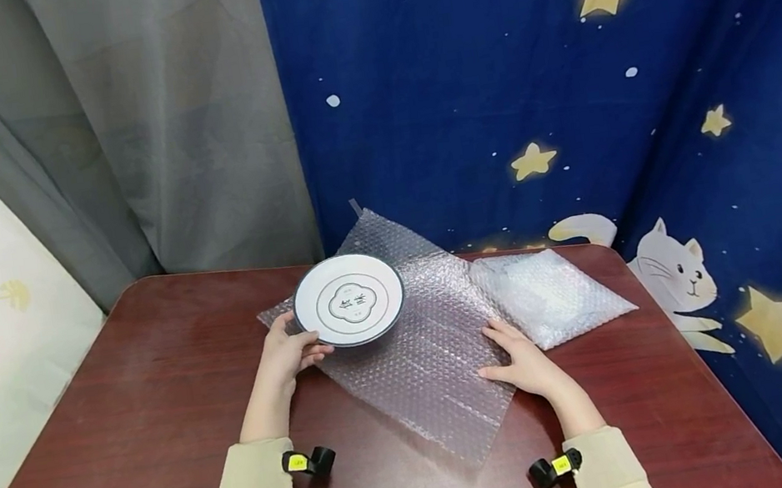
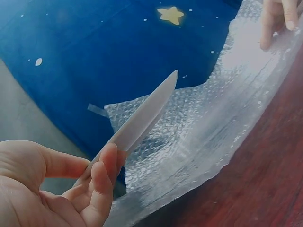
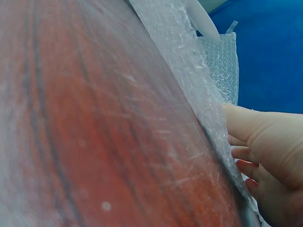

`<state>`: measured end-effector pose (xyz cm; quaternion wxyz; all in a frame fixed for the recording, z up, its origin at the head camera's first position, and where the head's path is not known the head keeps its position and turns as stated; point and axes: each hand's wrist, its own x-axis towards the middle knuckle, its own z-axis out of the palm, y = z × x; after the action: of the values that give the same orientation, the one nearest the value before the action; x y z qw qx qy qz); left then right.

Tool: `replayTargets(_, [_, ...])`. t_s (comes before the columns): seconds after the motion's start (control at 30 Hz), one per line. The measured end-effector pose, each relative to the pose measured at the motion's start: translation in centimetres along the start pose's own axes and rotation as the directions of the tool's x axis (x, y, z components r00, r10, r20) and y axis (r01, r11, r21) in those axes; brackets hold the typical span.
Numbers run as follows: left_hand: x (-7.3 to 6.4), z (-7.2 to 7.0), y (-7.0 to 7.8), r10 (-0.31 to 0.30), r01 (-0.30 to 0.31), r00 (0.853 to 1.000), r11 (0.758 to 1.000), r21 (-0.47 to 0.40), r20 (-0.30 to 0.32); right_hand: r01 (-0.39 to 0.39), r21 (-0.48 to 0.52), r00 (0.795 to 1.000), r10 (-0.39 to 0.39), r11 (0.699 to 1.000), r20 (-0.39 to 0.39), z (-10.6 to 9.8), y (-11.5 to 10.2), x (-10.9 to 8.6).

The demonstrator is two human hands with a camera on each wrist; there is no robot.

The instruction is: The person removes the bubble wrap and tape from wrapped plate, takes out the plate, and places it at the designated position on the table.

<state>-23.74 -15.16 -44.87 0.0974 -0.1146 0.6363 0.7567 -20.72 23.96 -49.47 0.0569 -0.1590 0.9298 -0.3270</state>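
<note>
A white plate [image 1: 384,296] with a dark rim and printed characters at its centre is held above the bubble wrap sheet [image 1: 445,354]. My left hand [image 1: 284,353] pinches its near left edge, thumb on one face and fingers on the other. In the left wrist view the plate [image 2: 147,113] appears nearly edge-on. On the right part of the sheet rests my right hand [image 1: 528,360], its fingers spread. The right wrist view shows this hand [image 3: 274,151] against the bubble wrap [image 3: 189,71].
A bubble-wrapped packet [image 1: 558,295] lies on the table to the right, touching the sheet; its contents are unclear. The sheet's far corner rises past the back edge of the brown table [image 1: 121,419]. Blue [image 1: 416,105] and grey curtains [image 1: 193,138] hang behind.
</note>
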Motion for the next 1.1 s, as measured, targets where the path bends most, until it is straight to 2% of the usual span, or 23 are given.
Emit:
replayTargets(0.37, [-0.5, -1.8, 0.8, 0.025, -0.026, 0.999, 0.999, -0.021, -0.037, 0.013, 0.0, 1.0, -0.013, 1.0, -0.003, 0.0, -0.1, 0.0])
replayTargets(0.73, [-0.8, -3.5, 1.5, 0.028, -0.033, 0.994, 0.998, -0.048, -0.11, 0.016, 0.002, 1.0, -0.016, 1.0, -0.007, 0.0, -0.1, 0.0])
replayTargets(1.1, [-1.2, -4.9, 2.0, 0.031, -0.051, 0.984, 0.992, -0.112, -0.173, 0.013, 0.004, 1.0, -0.013, 1.0, -0.006, 0.0, -0.1, 0.0])
